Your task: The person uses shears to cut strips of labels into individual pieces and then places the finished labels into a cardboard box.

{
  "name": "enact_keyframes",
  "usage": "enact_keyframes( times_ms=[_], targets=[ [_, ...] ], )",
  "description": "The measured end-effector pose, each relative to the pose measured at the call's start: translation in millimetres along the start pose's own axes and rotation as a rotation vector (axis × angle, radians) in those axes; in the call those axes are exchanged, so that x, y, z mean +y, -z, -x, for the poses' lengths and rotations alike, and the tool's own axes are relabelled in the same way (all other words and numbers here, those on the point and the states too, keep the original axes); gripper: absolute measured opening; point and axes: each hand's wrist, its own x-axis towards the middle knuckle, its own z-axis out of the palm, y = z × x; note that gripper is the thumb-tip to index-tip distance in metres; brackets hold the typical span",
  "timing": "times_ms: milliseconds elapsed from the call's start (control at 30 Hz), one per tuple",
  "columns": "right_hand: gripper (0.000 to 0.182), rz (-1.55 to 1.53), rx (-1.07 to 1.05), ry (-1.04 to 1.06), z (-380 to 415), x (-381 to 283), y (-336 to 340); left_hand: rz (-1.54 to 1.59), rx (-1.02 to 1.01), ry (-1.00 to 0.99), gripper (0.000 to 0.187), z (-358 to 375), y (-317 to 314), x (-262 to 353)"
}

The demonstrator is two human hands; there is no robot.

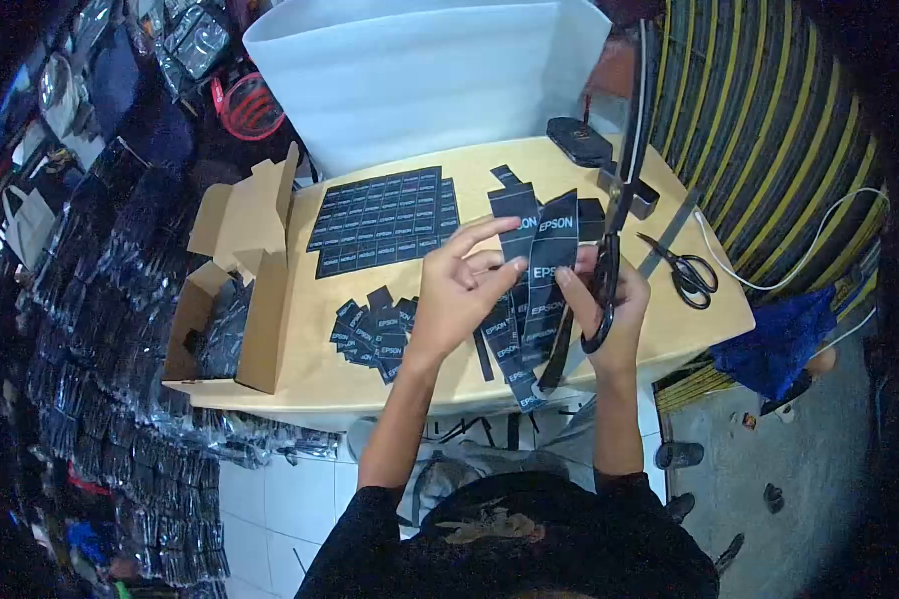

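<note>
Your left hand was closed in a pinch, with the thumb and the fingers on a dark strip of labels on which white EPSON letters were printed. Your right hand was occupied with two things: its thumb was pressed on a second label strip, and in the same hand were the large scissors, the blades pointing upward and away from you. Whether these blades were apart or together, I cannot tell. The two strips were raised above the wooden table, between your hands, side by side and partly overlapping at their inner edges. Under them, more strips were visible near the front edge of the table, but how they were supported was not clear.

To the left of your left hand there was a loose pile of small cut labels, and behind it lay flat label sheets, one partly over another. At the left end stood an open cardboard box with dark shiny contents. To the right of your right hand, smaller scissors lay on the table, just beside a long metal ruler. A black object was near the far edge, and behind the table stood a big white container.
</note>
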Motion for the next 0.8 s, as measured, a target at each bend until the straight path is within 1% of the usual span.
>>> enact_keyframes(
  times_ms=[33,100,133,167,233,300,367,400,500,567,633,667,700,767,800],
  targets=[
    [0.021,0.001,-0.004,-0.002,1.9,0.0,-0.2,0.001,0.004,0.002,0.035,2.0,-0.2,-1.0],
    [0.021,-0.047,-0.031,0.032,4.2,-0.9,-0.7,0.054,0.040,0.076,0.030,4.8,0.9,-4.7],
    [0.021,-0.039,-0.020,0.080,4.7,-4.6,-3.6,0.002,0.060,0.125,0.028,6.1,3.3,-11.1],
    [0.021,-0.037,-0.022,0.078,5.5,-4.4,-3.5,0.004,0.062,0.127,0.028,7.5,2.6,-12.6],
    [0.021,0.019,-0.051,0.022,6.5,-4.4,-1.9,0.023,0.137,0.143,0.028,8.8,-2.1,-11.0],
    [0.020,0.081,-0.067,0.059,5.7,-3.9,-2.3,0.080,0.148,0.180,0.028,13.1,-5.4,-10.5],
    [0.020,0.069,-0.115,-0.015,6.2,1.2,-3.2,0.112,0.159,0.155,0.026,17.6,-8.0,-10.8],
    [0.020,0.122,-0.150,-0.017,6.3,4.4,-1.5,0.187,0.164,0.098,0.026,17.9,-12.0,-8.2],
    [0.020,0.115,-0.140,-0.055,11.0,2.6,-3.9,0.170,0.213,0.099,0.026,19.9,-13.0,-9.5],
    [0.022,0.133,-0.136,-0.031,12.9,-1.6,-3.5,0.160,0.241,0.105,0.026,22.4,-12.9,-9.9],
    [0.024,0.194,-0.158,-0.084,14.6,-2.8,-1.4,0.107,0.244,0.052,0.026,24.7,-13.2,-6.9],
    [0.027,0.151,-0.153,-0.099,16.2,-6.4,-2.0,0.113,0.252,0.051,0.027,26.4,-13.9,-4.1],
    [0.027,0.152,-0.152,-0.100,16.7,-8.4,-1.4,0.114,0.252,0.053,0.027,27.9,-15.1,-1.7],
    [0.029,0.183,-0.118,-0.038,17.7,-10.0,-0.8,0.058,0.268,-0.051,0.028,31.6,-16.9,2.2],
    [0.032,0.149,-0.097,-0.027,17.9,-9.5,-1.6,0.030,0.255,0.007,0.033,34.2,-15.5,4.7]
  ],
)
